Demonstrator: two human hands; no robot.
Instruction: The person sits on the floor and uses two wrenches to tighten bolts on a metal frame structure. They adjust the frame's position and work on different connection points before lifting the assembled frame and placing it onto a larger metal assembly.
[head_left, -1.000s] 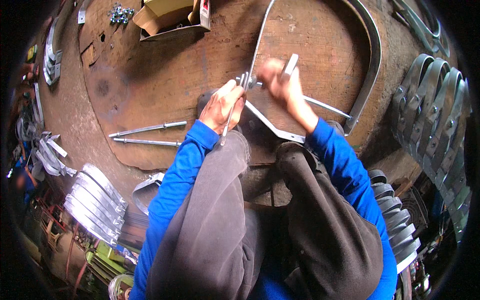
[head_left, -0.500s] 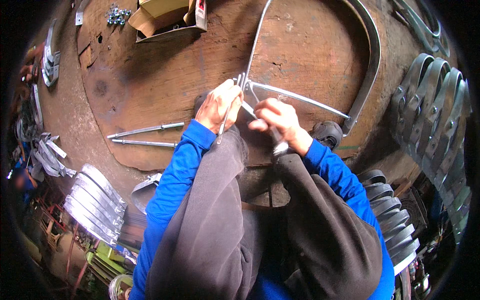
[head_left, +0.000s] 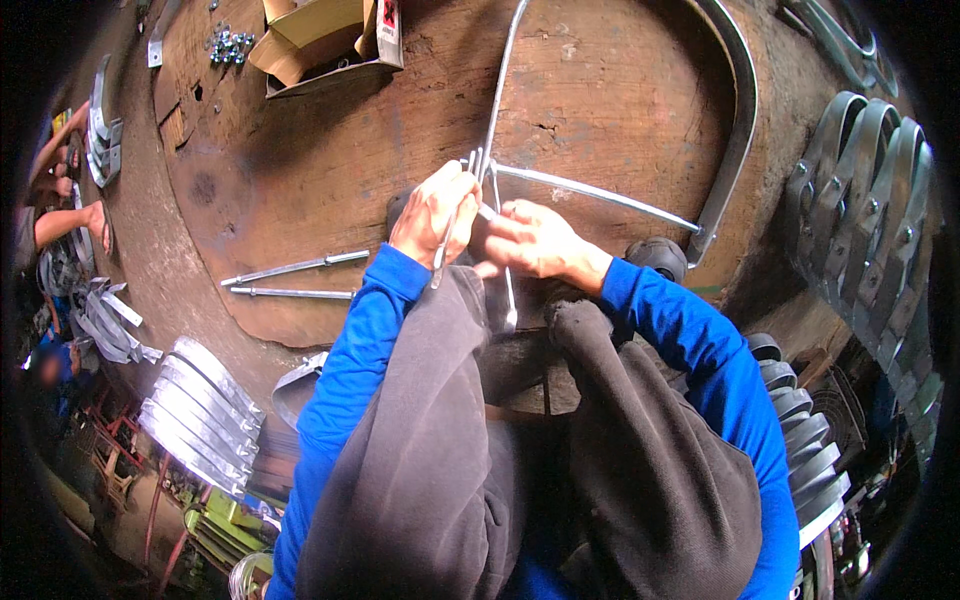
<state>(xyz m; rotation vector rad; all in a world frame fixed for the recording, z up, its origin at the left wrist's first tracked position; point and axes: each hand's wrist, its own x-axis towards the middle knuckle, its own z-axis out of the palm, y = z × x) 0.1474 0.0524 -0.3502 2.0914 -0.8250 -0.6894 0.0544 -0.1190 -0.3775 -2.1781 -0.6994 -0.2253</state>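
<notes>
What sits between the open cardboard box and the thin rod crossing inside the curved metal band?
Head view: the left side of the curved metal band; otherwise just bare wooden board between cardboard box and thin rod.

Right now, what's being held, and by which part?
The left hand grips a thin metal bar above its lower end; whether the blurred right hand grips the wrench is unclear.
</notes>
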